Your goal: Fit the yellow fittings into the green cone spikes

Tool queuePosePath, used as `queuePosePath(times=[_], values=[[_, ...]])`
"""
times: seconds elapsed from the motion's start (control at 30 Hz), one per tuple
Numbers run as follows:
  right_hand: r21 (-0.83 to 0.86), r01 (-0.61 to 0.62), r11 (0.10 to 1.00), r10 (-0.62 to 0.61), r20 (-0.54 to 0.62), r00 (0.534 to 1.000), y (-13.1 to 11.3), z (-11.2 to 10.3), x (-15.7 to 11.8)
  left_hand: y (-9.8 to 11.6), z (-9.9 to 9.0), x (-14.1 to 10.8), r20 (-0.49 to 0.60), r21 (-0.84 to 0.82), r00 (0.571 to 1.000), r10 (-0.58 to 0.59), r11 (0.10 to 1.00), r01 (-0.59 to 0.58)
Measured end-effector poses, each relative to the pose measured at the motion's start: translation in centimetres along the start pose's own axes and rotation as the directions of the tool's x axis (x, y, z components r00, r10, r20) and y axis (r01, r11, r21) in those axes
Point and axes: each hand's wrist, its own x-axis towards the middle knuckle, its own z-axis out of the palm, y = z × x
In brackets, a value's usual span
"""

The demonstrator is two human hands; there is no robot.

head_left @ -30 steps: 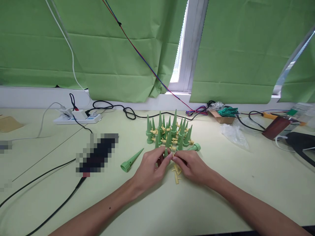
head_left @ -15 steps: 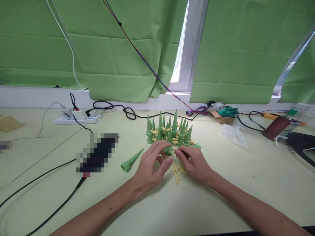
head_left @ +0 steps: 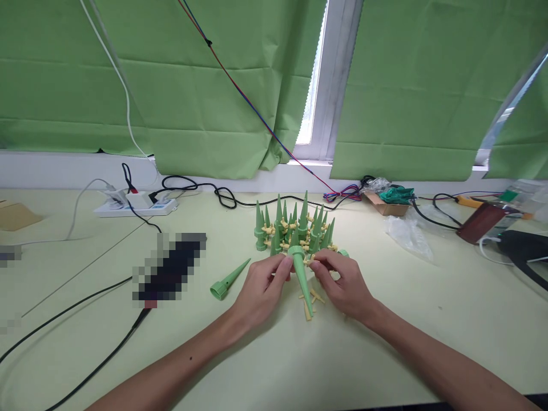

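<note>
Between my hands is a green plastic watering spike (head_left: pixel 302 281), its point angled down toward me. My left hand (head_left: pixel 263 285) pinches it near its wide top end. My right hand (head_left: pixel 345 282) is closed on a small yellow valve (head_left: pixel 309 261) at the spike's side; whether the valve sits in the spike I cannot tell. Beneath the spike, several loose yellow valves (head_left: pixel 317 295) lie on the table, partly covered. A cluster of upright green spikes with yellow valves (head_left: pixel 303 222) stands just beyond my hands. Left of my left hand, another green spike (head_left: pixel 229 279) lies on its side.
A white power strip (head_left: pixel 135 206) with plugs and black cables stands at the back left. A dark blurred object (head_left: pixel 171 268) lies on the left. At the back right are a cardboard box (head_left: pixel 387 205), a clear plastic bag (head_left: pixel 409 235) and a reddish-brown object (head_left: pixel 482 221).
The green spike has been turned, so its point now faces down toward me. My left hand's fingers have closed in on it; the right hand stays nearly in place with the yellow valve.
</note>
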Motion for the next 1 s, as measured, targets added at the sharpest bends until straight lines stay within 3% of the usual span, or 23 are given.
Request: queuePosePath(times=[0.23,0.6,1.0], values=[[0.042,0.009,0.999,-0.011,0.027,1.0,-0.19,-0.08,0.05,-0.19,0.06,-0.1,0.067,-0.107,0.997,-0.033,0.993,0.04],[0.052,-0.004,0.999,0.001,0.065,0.998,0.05,-0.13,0.22,-0.05,-0.01,-0.01,0.069,-0.005,0.997,-0.013,1.0,0.013],[-0.008,0.023,1.0,-0.022,0.103,0.994,0.11,-0.15,0.3,-0.13,-0.26,0.01,0.033,0.157,0.982,0.184,0.97,-0.187]])
